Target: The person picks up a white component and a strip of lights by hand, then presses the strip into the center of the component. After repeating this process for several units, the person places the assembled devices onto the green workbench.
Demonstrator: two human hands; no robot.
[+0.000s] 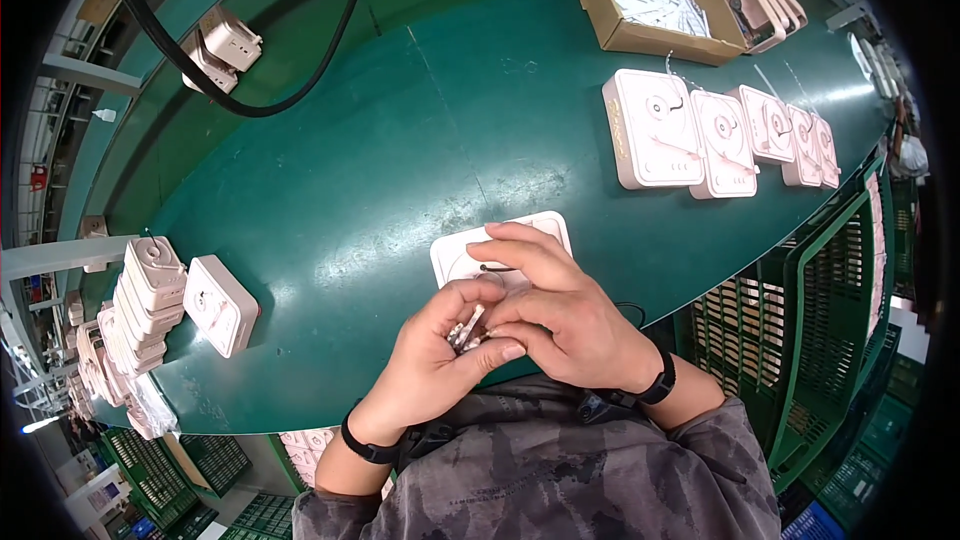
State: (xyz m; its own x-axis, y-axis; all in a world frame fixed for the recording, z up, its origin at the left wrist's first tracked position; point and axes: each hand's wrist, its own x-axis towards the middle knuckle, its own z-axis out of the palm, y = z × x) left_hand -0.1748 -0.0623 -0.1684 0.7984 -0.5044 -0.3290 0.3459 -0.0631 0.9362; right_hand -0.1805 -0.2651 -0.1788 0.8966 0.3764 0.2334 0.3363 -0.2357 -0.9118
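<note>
My left hand is cupped closed around several small white pieces, some with metallic-looking ends. My right hand bends over from the right, its thumb and fingers closed together beside those pieces. What sits between its fingertips is hidden. Just beyond both hands, a pale pink, record-player-shaped casing lies flat on the green table. The hands cover its nearer part, and a short dark wire or arm shows near its middle.
Several similar pink casings stand in a row at the right. An open cardboard box of small packets lies behind them. More casings are stacked at the left, one lying apart. Green crates stand lower right; a black cable hangs upper left.
</note>
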